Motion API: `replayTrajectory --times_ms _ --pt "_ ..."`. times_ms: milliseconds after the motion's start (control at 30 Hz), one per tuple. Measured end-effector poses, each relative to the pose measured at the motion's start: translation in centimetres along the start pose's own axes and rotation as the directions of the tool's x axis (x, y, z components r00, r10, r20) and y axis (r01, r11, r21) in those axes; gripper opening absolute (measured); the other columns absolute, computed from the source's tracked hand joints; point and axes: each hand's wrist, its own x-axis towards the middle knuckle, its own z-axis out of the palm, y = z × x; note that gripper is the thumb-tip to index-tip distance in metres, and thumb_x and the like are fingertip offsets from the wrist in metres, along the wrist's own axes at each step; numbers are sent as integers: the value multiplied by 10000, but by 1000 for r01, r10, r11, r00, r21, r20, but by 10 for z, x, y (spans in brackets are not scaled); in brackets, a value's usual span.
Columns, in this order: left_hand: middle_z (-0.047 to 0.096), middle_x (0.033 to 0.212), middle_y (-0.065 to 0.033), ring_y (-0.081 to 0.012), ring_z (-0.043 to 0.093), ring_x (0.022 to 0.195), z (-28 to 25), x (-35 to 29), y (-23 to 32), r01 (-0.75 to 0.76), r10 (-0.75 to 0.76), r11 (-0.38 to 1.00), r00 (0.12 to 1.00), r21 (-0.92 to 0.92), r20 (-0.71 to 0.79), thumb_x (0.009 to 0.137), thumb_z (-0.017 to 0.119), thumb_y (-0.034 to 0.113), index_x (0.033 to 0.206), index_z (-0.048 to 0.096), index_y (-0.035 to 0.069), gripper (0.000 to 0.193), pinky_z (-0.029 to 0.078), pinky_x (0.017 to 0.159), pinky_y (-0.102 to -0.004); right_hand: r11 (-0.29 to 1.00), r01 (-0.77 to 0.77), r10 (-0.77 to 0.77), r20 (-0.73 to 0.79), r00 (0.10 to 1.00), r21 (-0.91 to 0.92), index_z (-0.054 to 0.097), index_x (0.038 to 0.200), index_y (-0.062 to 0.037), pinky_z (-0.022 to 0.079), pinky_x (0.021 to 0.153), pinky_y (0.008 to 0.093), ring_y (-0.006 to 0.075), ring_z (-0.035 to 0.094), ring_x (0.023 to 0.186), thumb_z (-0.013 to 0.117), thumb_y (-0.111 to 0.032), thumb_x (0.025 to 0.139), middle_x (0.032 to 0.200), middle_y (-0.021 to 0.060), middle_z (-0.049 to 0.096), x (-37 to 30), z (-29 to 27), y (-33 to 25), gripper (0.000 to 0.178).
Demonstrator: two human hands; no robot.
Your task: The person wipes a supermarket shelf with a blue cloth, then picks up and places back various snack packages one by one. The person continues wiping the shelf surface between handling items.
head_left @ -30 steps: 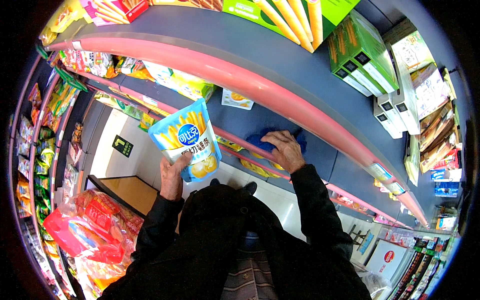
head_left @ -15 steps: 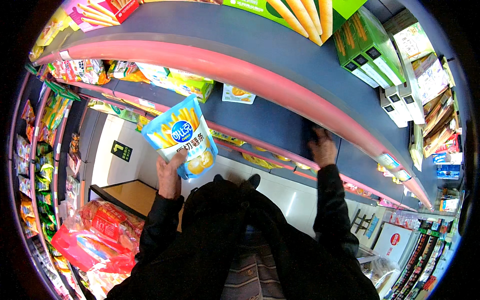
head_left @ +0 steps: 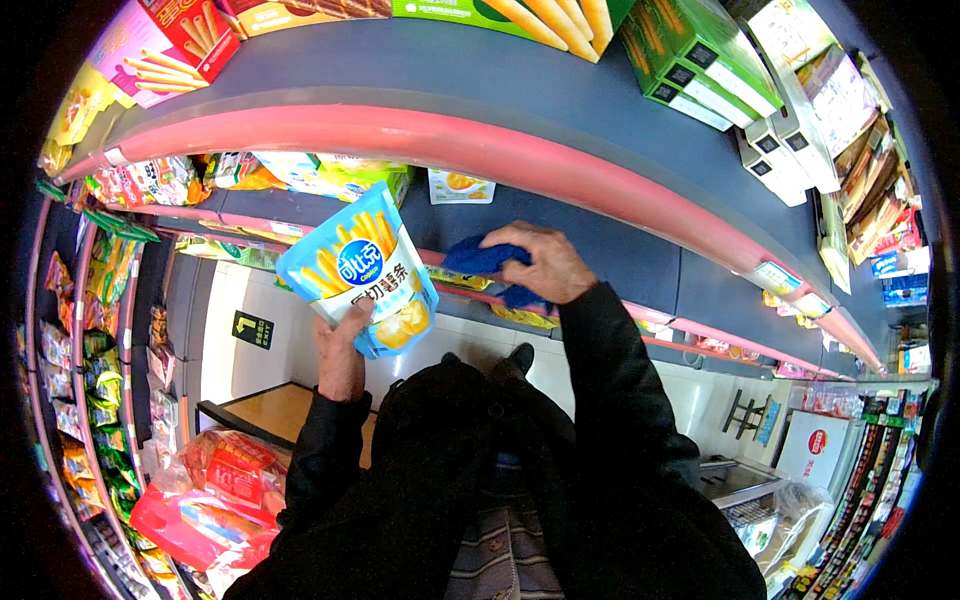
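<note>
A light-blue pouch of potato-stick snacks (head_left: 365, 265) is held upright in front of the shelves, its printed front toward me. My left hand (head_left: 343, 345) is closed round its lower left edge, thumb across the front. Just to the right, my right hand (head_left: 545, 262) grips a dark-blue cloth (head_left: 478, 256) that hangs down on both sides of the fingers. The cloth is over the pink front edge of the lower shelf (head_left: 600, 220). A small white pouch (head_left: 461, 186) stands further back on that shelf, beyond both hands.
Above runs an upper shelf with a curved pink edge (head_left: 440, 125), bearing green snack boxes (head_left: 690, 70). Packed snack racks (head_left: 100, 370) stand at the left. Red plastic-wrapped packages (head_left: 210, 510) lie at the lower left, near a brown box (head_left: 270, 415). A white carton (head_left: 812, 445) is at the right.
My right hand has moved left from the shelf toward the pouch, and the blue cloth in it now shows clearly. My left hand still holds the pouch in nearly the same place.
</note>
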Motion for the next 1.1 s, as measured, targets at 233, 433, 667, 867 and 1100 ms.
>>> replayTrajectory --times_ms 233,433,667,867,1100 --pt "677 1180 -122 -212 677 1021 7 2 1 46 -46 999 997 -5 57 877 729 115 1283 571 -31 460 527 923 -351 956 -224 212 -83 974 -190 664 1217 -132 543 906 399 355 689 992 650 -209 810 1142 195 695 -32 -8 23 414" --pt "657 1224 -132 -207 656 1072 37 9 -2 71 -66 997 970 -15 235 910 697 127 1342 516 -42 498 517 944 -340 647 -220 511 -201 836 730 635 1189 -18 511 896 310 156 628 968 682 -87 848 1029 59 668 -76 6 2 351" --pt "608 1326 -157 -242 627 1189 68 11 0 254 -184 957 903 -139 388 1004 602 217 1412 431 -25 504 507 1017 -381 427 -174 666 -178 725 887 622 1121 -52 513 486 232 107 619 601 684 -297 864 845 42 668 -131 7 -26 360" --pt "585 1364 -173 -263 611 1214 85 11 -5 251 -175 963 860 -98 478 1045 481 336 1419 425 -31 527 483 1046 -405 368 -39 579 -196 792 929 601 1279 -14 555 905 350 220 674 1012 647 -116 814 1158 118 680 -160 -5 -31 478" --pt "548 1409 -176 -275 580 1256 127 -10 0 239 -131 963 824 -128 551 1045 474 341 1451 393 -19 549 446 1084 -416 586 -104 341 -128 931 804 664 1235 -1 476 1011 352 220 631 1116 673 -140 750 1199 117 678 -190 -46 -44 504"
